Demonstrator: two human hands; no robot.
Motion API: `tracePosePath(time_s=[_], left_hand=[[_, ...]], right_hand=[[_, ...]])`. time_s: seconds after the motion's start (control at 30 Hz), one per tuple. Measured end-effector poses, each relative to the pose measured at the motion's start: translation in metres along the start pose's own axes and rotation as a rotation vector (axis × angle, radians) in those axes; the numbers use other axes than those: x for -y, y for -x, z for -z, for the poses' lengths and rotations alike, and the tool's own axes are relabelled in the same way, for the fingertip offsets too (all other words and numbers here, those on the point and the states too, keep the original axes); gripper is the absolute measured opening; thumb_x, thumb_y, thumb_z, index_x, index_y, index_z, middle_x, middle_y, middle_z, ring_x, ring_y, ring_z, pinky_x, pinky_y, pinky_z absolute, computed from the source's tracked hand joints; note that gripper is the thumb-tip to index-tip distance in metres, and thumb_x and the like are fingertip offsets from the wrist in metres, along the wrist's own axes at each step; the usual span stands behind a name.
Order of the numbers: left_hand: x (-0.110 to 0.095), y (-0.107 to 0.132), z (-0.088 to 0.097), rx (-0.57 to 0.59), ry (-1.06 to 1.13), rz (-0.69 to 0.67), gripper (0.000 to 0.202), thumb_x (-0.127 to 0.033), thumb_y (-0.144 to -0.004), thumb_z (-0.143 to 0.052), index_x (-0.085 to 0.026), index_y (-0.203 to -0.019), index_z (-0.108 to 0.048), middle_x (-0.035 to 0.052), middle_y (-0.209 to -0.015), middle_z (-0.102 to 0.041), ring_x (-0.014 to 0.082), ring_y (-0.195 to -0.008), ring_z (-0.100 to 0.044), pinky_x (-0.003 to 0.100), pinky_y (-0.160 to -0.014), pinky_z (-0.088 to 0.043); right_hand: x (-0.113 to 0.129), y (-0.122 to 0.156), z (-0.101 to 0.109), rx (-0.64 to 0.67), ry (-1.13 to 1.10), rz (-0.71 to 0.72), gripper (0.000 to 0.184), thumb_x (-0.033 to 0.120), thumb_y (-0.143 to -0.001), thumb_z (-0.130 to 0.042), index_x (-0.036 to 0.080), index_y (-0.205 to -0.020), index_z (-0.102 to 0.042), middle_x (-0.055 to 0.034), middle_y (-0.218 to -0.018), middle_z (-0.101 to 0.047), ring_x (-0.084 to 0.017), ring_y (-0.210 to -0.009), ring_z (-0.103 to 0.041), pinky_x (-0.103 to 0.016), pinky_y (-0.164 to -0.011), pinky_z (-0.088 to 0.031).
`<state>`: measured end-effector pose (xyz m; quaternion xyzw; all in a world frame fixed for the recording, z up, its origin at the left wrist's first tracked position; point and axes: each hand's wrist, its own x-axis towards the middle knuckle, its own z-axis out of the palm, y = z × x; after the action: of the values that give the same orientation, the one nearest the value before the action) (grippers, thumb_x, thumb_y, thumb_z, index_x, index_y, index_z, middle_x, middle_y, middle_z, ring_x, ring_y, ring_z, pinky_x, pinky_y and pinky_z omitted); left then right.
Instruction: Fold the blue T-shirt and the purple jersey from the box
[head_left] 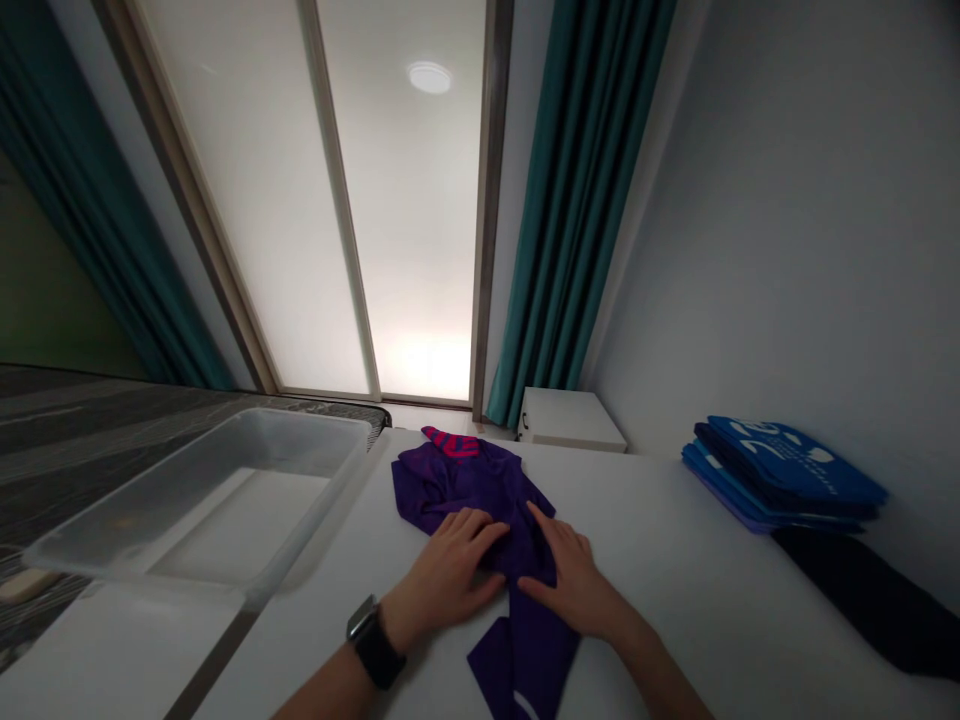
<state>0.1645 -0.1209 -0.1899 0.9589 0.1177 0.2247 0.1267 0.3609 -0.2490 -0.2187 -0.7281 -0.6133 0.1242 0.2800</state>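
My left hand point(459, 568), a smartwatch point(375, 642) on its wrist, and my right hand point(574, 585) lie on the purple shirt point(480, 490), thumbs spread from fingers, pressing rather than gripping. The cloth should be light, limp, perhaps slippery and hardly fragile; I'd hold it by both side edges so the layers stay together. It's bunched, with a pink-striped collar point(454, 444) at the far end and a white curved mark near me. It lies on the white table point(645, 570), between the translucent bin point(315, 450) and folded blue fabrics point(787, 470).
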Motion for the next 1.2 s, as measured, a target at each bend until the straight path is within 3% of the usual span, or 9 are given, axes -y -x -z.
tracePosePath(time_s=[0.07, 0.17, 0.33, 0.5, 0.63, 0.73, 0.83, 1.03, 1.2], left_hand=[[-0.002, -0.001, -0.01, 0.054, -0.041, 0.021, 0.042, -0.02, -0.081, -0.062, -0.024, -0.122, -0.054, 0.0068, -0.115, -0.059, 0.0259, -0.105, -0.053, 0.04, -0.091, -0.043], [0.009, -0.002, -0.016, 0.027, -0.052, 0.084, 0.017, -0.013, -0.086, -0.052, -0.022, -0.098, -0.06, 0.0047, -0.099, -0.062, 0.0231, -0.094, -0.056, 0.036, -0.082, -0.044], [0.021, -0.001, -0.009, -0.272, 0.164, 0.222, 0.014, -0.018, -0.093, -0.041, -0.021, -0.091, -0.054, 0.0047, -0.088, -0.063, 0.0202, -0.081, -0.058, 0.032, -0.073, -0.045], [0.021, -0.003, 0.003, -0.457, 0.325, 0.425, 0.015, -0.027, -0.093, -0.04, -0.021, -0.093, -0.054, 0.0008, -0.078, -0.062, 0.0183, -0.069, -0.059, 0.029, -0.066, -0.045], [0.037, -0.004, 0.014, -0.571, 0.346, 0.552, 0.019, -0.035, -0.092, -0.043, -0.022, -0.088, -0.056, 0.0001, -0.078, -0.063, 0.0198, -0.073, -0.06, 0.03, -0.067, -0.046], [0.05, -0.002, 0.016, -0.508, 0.285, 0.607, 0.019, -0.034, -0.092, -0.043, -0.022, -0.088, -0.057, 0.0005, -0.079, -0.064, 0.0207, -0.074, -0.061, 0.031, -0.069, -0.047], [0.056, 0.0, 0.013, -0.47, 0.137, 0.556, 0.018, -0.024, -0.088, -0.046, -0.022, -0.099, -0.059, 0.0037, -0.09, -0.065, 0.0226, -0.083, -0.061, 0.036, -0.076, -0.048], [0.037, 0.002, 0.008, -0.6, -0.13, 0.208, 0.025, -0.014, -0.085, -0.05, -0.018, -0.107, -0.061, 0.0088, -0.095, -0.06, 0.025, -0.091, -0.055, 0.04, -0.081, -0.047], [0.014, 0.002, -0.004, -0.355, 0.002, 0.137, 0.018, -0.017, -0.091, -0.047, -0.022, -0.097, -0.063, 0.0029, -0.08, -0.066, 0.0191, -0.072, -0.061, 0.032, -0.068, -0.047]], right_hand=[[0.003, 0.002, -0.004, 0.054, 0.053, 0.03, 0.082, 0.033, -0.076, -0.063, 0.022, -0.15, -0.028, -0.01, -0.148, -0.044, -0.026, -0.137, -0.036, -0.045, -0.111, -0.026], [0.006, 0.001, -0.002, -0.002, 0.157, 0.041, 0.052, 0.013, -0.075, -0.055, 0.022, -0.126, -0.054, -0.0088, -0.134, -0.056, -0.026, -0.129, -0.045, -0.044, -0.109, -0.028], [0.003, -0.005, 0.012, -0.302, 0.281, -0.062, 0.043, -0.002, -0.067, -0.044, 0.023, -0.097, -0.063, -0.0079, -0.1, -0.065, -0.026, -0.099, -0.058, -0.039, -0.085, -0.042], [-0.001, -0.007, 0.024, -0.527, -0.017, -0.017, 0.041, 0.006, -0.07, -0.044, 0.022, -0.103, -0.064, -0.0099, -0.11, -0.061, -0.027, -0.108, -0.056, -0.043, -0.095, -0.044], [0.009, -0.005, 0.037, -0.232, -0.396, -0.018, 0.027, 0.024, -0.082, -0.05, 0.024, -0.102, -0.068, -0.0029, -0.098, -0.068, -0.023, -0.095, -0.064, -0.035, -0.086, -0.05], [0.015, -0.003, 0.041, -0.042, -0.556, -0.081, 0.032, 0.042, -0.09, -0.048, 0.024, -0.101, -0.071, -0.0024, -0.092, -0.071, -0.022, -0.09, -0.066, -0.035, -0.085, -0.051], [0.006, -0.004, 0.036, -0.065, -0.491, -0.139, 0.043, 0.051, -0.094, -0.039, 0.023, -0.099, -0.071, -0.0044, -0.091, -0.072, -0.023, -0.092, -0.066, -0.038, -0.09, -0.05], [-0.03, -0.007, 0.026, -0.457, 0.175, -0.193, 0.039, 0.033, -0.091, -0.038, 0.02, -0.118, -0.063, -0.0115, -0.102, -0.067, -0.028, -0.101, -0.061, -0.045, -0.089, -0.047], [-0.013, -0.006, 0.022, -0.453, 0.259, 0.059, 0.036, 0.032, -0.095, -0.041, 0.023, -0.126, -0.055, -0.0103, -0.118, -0.062, -0.025, -0.113, -0.055, -0.044, -0.1, -0.04]])
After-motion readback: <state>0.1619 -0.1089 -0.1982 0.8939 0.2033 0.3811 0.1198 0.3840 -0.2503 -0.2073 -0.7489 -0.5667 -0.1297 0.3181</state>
